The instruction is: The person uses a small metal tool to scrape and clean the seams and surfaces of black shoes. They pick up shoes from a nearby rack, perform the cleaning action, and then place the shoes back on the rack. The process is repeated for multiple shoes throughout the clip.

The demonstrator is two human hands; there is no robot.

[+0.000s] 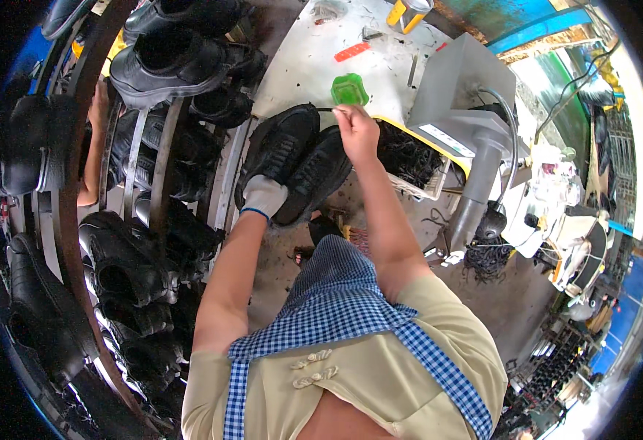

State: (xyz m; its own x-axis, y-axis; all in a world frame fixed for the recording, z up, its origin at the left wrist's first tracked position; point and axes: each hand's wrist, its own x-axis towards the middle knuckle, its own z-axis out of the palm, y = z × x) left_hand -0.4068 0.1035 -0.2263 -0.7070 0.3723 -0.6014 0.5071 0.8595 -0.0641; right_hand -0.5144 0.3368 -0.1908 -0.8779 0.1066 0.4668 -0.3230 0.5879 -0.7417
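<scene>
A pair of black lace-up shoes [286, 150] is held side by side in front of me, toes pointing away. My left hand [266, 195], in a whitish glove with a blue cuff edge, grips them at the heel end, its fingers partly hidden by the shoes. Near the toes, my bare right hand [357, 132] is closed in a pinch. A thin dark strand [324, 110] runs from its fingertips to the toe of the left shoe. Just beyond that hand, a green dish [349, 89] stands on the white tabletop [296, 70].
Metal racks [66, 213] full of black shoes stand close on my left, with another person's arm [93, 147] behind them. To the right are a grey machine [462, 92] on a post and a white basket [430, 186] of black laces. A red strip [352, 51] lies on the table.
</scene>
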